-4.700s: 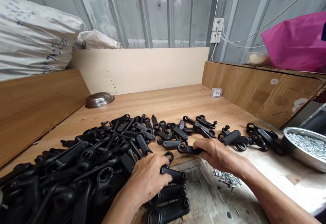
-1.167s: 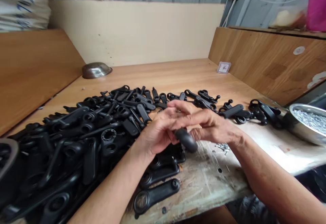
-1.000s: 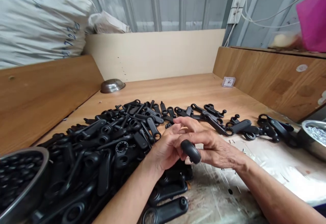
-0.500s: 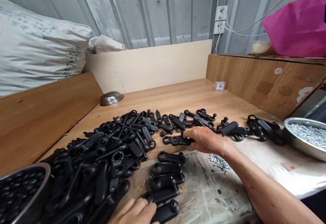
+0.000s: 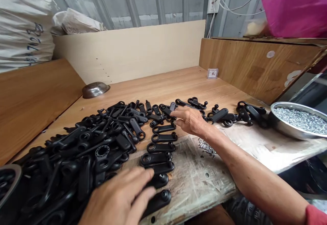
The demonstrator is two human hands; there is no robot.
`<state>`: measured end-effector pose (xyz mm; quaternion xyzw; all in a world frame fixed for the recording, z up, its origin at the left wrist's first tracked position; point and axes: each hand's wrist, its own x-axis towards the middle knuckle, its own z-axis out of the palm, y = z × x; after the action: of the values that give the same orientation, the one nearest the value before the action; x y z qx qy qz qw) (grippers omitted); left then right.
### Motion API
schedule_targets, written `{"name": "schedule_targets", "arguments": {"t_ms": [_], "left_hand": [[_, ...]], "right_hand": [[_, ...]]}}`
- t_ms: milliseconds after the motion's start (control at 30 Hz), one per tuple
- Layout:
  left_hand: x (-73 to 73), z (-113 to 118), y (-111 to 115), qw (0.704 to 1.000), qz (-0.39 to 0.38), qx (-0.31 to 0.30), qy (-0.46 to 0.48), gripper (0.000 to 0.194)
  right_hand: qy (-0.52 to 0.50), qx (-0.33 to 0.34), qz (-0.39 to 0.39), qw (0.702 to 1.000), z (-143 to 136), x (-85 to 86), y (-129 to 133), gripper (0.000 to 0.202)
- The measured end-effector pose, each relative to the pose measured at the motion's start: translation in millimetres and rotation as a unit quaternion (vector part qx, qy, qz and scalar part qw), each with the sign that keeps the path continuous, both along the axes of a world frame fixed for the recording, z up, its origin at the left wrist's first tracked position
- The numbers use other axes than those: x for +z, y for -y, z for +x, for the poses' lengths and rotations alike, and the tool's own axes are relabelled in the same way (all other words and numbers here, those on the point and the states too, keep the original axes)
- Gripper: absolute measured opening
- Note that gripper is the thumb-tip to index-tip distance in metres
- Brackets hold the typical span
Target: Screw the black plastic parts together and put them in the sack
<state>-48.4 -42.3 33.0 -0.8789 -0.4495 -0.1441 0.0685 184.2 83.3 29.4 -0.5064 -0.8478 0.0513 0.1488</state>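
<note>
My right hand [image 5: 190,120] reaches over the far end of a row of black plastic crank arms [image 5: 163,147]. Its fingers are stretched out and a little apart, the tips against a loose black arm [image 5: 166,110] beyond the row. Each arm has a ring at one end and a small knob at the other. Down at the near end, my left hand [image 5: 119,194] is spread, slightly blurred, partly covering the lower arms. Its fingertips lie beside the nearest arm [image 5: 160,199]; whether they touch it I cannot tell.
A big heap of black arms [image 5: 84,146] fills the left side. At left stands a bowl of black parts [image 5: 17,175]. Small metal pins [image 5: 206,147] lie near my right forearm, with a steel bowl of pins [image 5: 273,116] at right. An upturned bowl [image 5: 95,90] and a clock [image 5: 212,73] sit farther back.
My right hand has let go of a crank arm, now lying in the row, and moved to the loose arms beyond. My left hand has lifted and spread. The view has shifted.
</note>
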Motion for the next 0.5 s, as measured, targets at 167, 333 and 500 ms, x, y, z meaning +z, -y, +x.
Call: {"name": "schedule_targets", "arguments": {"t_ms": [167, 333, 500], "left_hand": [[46.5, 31.9, -100.7, 0.980, -0.067, 0.156, -0.100, 0.034], [31.0, 52.9, -177.7, 0.967, -0.137, 0.134, -0.165, 0.041], [18.7, 41.8, -198.7, 0.959, -0.187, 0.111, -0.183, 0.029]], "right_hand": [[0.081, -0.091, 0.038, 0.992, 13.5, -14.4, -22.5, 0.038], [0.098, -0.177, 0.044, 0.978, 35.5, -21.9, -34.1, 0.033], [0.071, -0.188, 0.066, 0.977, 36.3, -12.1, -30.7, 0.035]]}}
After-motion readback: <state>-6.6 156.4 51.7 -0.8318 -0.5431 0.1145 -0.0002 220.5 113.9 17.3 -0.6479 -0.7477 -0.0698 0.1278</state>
